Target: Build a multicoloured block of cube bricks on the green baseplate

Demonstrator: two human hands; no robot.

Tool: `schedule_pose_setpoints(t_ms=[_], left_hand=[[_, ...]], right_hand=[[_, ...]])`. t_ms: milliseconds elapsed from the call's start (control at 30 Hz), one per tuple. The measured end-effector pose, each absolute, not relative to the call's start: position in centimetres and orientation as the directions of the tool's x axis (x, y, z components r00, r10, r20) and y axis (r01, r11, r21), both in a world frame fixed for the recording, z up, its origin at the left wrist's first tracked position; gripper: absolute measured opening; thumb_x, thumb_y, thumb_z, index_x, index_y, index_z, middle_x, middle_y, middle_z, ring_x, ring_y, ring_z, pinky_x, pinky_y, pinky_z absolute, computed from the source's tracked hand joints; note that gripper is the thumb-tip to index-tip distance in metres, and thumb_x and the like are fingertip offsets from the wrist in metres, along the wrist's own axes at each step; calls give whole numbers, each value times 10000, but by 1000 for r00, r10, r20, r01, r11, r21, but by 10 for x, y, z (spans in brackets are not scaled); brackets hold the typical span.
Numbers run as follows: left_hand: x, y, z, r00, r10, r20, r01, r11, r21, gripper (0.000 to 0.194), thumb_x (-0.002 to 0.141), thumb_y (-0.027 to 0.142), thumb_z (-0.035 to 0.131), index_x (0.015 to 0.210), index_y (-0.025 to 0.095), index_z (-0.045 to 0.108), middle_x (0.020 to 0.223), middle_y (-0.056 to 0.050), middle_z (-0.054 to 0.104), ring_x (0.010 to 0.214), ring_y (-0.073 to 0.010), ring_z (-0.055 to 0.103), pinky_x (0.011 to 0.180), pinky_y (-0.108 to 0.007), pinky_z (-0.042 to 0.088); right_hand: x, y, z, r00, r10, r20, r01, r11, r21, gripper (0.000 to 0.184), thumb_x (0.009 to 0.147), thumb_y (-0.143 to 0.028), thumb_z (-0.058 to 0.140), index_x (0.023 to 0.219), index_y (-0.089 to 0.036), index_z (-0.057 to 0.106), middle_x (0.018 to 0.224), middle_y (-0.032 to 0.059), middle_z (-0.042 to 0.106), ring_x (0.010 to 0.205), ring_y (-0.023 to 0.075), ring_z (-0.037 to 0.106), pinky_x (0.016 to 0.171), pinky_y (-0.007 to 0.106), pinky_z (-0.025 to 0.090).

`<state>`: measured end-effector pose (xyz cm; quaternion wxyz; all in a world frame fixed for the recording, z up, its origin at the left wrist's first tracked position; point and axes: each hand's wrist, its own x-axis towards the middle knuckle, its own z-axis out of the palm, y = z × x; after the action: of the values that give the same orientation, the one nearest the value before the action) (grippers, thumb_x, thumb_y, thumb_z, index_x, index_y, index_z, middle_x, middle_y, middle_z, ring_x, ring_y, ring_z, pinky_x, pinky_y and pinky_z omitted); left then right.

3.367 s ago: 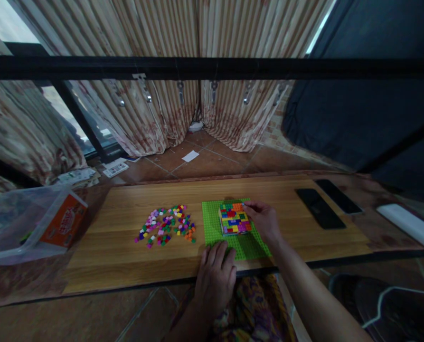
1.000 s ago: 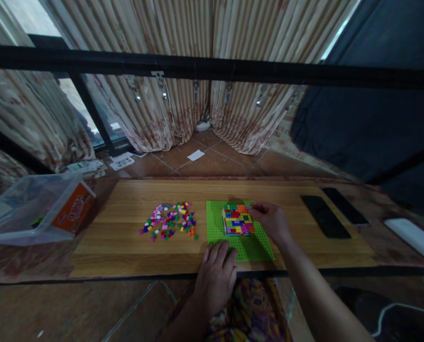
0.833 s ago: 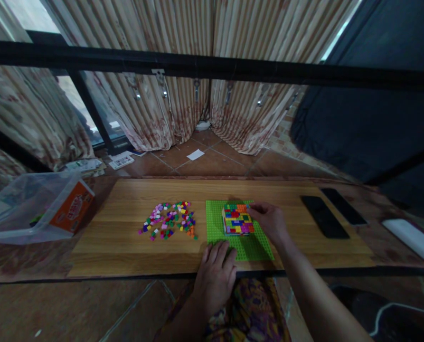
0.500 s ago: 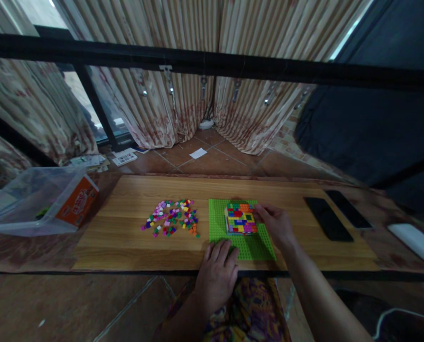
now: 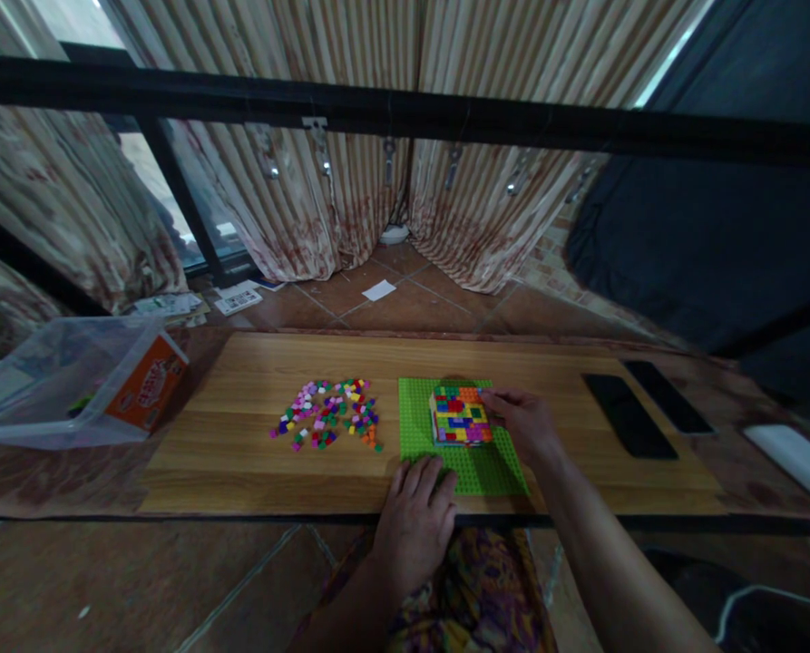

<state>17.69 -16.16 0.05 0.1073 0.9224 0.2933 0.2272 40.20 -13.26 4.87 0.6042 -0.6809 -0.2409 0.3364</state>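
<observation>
On the green studded baseplate (image 5: 414, 413) stands a block built of many-coloured toy bricks (image 5: 460, 417), several layers high. My right hand (image 5: 523, 424) is at the block's right side, its thumb and fingers pinched together at the upper right edge. Whether a small brick sits between the fingertips is hidden. My left hand (image 5: 416, 508) lies flat at the near left edge of the baseplate, fingers stretched out over it, holding nothing. Left of the baseplate, loose small bricks (image 5: 326, 415) in pink, green, yellow, purple and other colours are spread over the wooden board.
A clear plastic box (image 5: 64, 381) with an orange label stands at the left. Two dark flat phone-like slabs, one nearer (image 5: 629, 417) and one farther (image 5: 668, 396), lie on the right. A white object (image 5: 795, 462) sits at the far right. A black bar (image 5: 405, 113) crosses ahead.
My right hand's fingertips have shifted slightly left, onto the upper right edge of the brick block. My left hand and the loose bricks stay where they were.
</observation>
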Motion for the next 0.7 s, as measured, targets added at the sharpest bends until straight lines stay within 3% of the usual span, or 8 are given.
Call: schedule_pose_setpoints(t_ms=[300,467,633,700], left_hand=[[177,-161,2,723,599,345,486,-795,363,367,905,272,487,1267,251,544,1327,-49,551,1232,-249,474,1065,-479,366],[177,-161,-1,706,591,389,473,-803,362,365,897,267,497,1256,246,559,1320,-66,550,1233,-245,480,1062,-475,377],[176,-162,1,701,580,416,469,-813,344,356,907,274,477,1252,243,563,1330,-67,548,1240,-234,482,1069,-460,371],[175,-163,3,698,579,422,473,-815,335,358,906,297,485,1250,240,565,1325,-68,554,1242,-234,482,1074,-456,367]], right_hand=[[401,-131,52,645,723,-246,-158,-190,-969,416,431,-466,854,671,-165,697,645,44,705,589,188,657,536,306,548],[401,-135,57,661,719,-215,-131,-172,-976,428,417,-472,852,667,-161,695,635,34,692,553,159,626,522,283,525],[393,-142,69,770,638,0,74,-89,-993,363,578,-501,760,720,-174,691,627,17,667,542,139,586,530,264,486],[375,-142,77,715,691,102,202,-65,-977,310,649,-459,726,776,-177,711,697,35,698,611,161,617,589,281,502]])
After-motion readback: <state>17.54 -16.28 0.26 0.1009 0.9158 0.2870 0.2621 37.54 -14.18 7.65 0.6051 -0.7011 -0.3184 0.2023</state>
